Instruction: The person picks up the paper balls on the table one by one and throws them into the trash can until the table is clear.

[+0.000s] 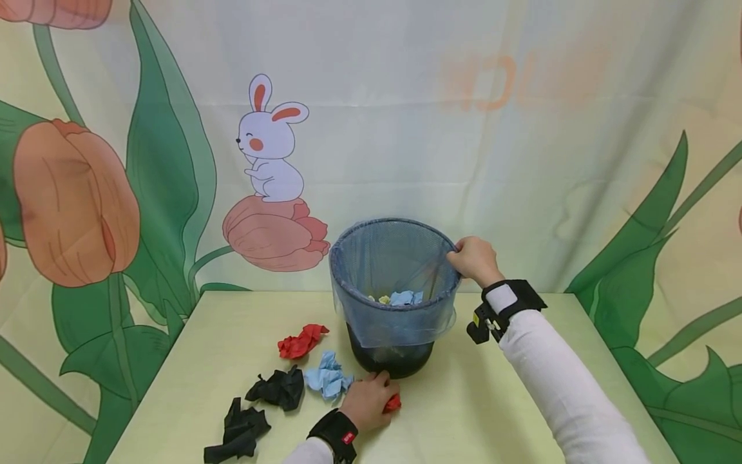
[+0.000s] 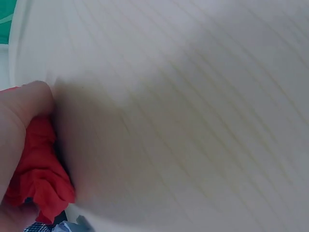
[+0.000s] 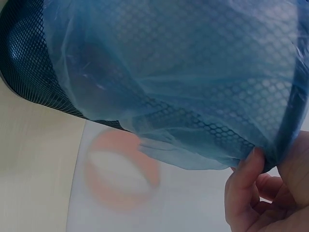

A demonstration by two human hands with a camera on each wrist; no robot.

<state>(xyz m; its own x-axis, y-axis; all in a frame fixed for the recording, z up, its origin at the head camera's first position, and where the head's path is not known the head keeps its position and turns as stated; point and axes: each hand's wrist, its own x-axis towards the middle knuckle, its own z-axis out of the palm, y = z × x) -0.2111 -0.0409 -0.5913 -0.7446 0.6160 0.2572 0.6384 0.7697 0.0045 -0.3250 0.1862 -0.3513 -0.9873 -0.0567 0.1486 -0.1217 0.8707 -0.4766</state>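
Observation:
A black mesh wastebasket (image 1: 390,357) stands on the table, lined with a translucent blue bag (image 1: 382,328) folded over its rim. My right hand (image 1: 476,259) pinches the rim and bag at the right side; the right wrist view shows its thumb and fingers (image 3: 248,179) on the edge. In front of the basket, my left hand (image 1: 368,403) grips a crumpled red paper ball (image 2: 41,169) low at the tabletop. Crumpled light blue paper (image 1: 406,298) and a bit of yellow paper (image 1: 384,299) lie inside the basket.
Left of the basket lie another red crumpled paper (image 1: 303,341), a light blue one (image 1: 328,376) and two black ones, one farther (image 1: 278,388) and one nearer (image 1: 237,432). A printed curtain (image 1: 406,129) hangs behind the pale table (image 1: 510,399).

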